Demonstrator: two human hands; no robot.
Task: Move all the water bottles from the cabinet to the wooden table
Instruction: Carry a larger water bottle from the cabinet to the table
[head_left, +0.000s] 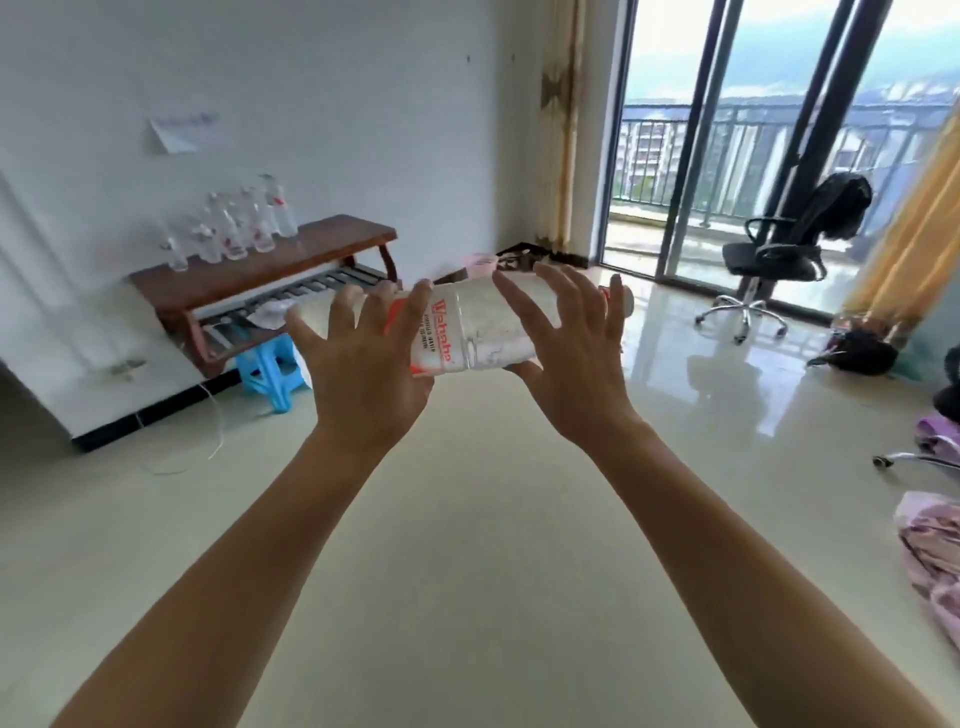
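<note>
Head view: left hand (363, 374) and right hand (566, 358), fingers splayed, carry a sideways water bottle (478, 327) mid-transfer; next, standing it by the bottles (228, 228) on the wooden table (322, 249) at ten o'clock.

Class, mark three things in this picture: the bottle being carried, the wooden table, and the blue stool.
Bottle (488, 327): head view, on its clear body right of the label.
Wooden table (291, 262): head view, on bare top right of the standing bottles.
Blue stool (270, 366): head view, on its seat.
</note>
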